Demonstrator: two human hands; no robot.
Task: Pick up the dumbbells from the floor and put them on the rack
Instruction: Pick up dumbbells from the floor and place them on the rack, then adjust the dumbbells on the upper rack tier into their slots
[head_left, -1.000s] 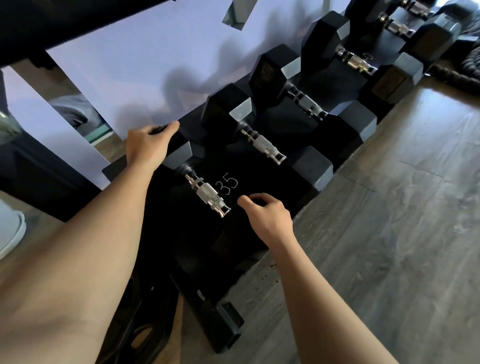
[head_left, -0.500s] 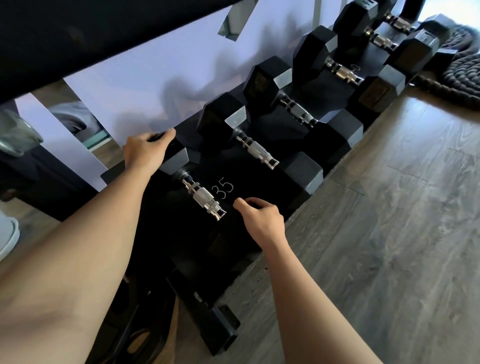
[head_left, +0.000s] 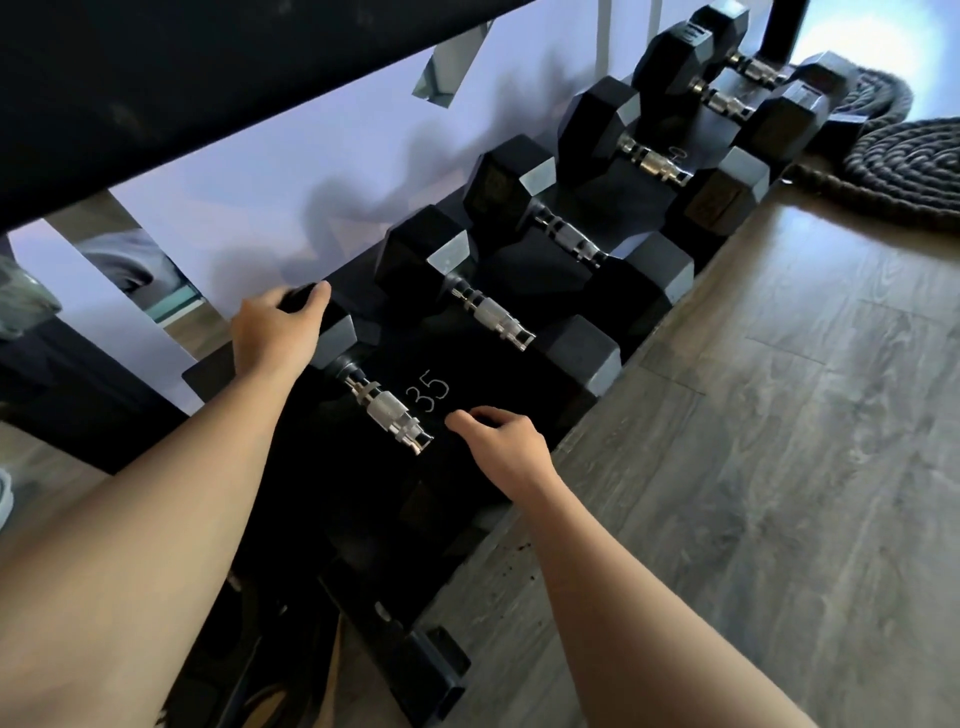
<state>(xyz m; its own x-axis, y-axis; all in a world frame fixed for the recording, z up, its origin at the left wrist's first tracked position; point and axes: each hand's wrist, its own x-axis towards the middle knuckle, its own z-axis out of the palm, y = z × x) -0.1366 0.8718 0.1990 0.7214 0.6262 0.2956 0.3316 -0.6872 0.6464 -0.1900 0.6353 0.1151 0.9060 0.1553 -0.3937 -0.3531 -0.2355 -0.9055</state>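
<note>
A black hex dumbbell with a chrome handle (head_left: 387, 415) lies on the low black rack (head_left: 431, 680), at its nearest slot beside a white "35" mark. My left hand (head_left: 275, 332) grips the dumbbell's far head from above. My right hand (head_left: 506, 447) rests on its near head, fingers curled over it. Further along the rack lie several more black hex dumbbells, the closest (head_left: 493, 317) right beside the one I hold.
A dark upper rack shelf (head_left: 208, 104) overhangs at top left. Behind the rack is a pale wall with mirror strips. Wood-look floor (head_left: 779, 467) spreads to the right. A coiled black battle rope (head_left: 914, 161) lies at far right.
Both hands keep their hold on the nearest dumbbell's heads. The view has shifted a little to the right, showing more of the far dumbbells and the rope.
</note>
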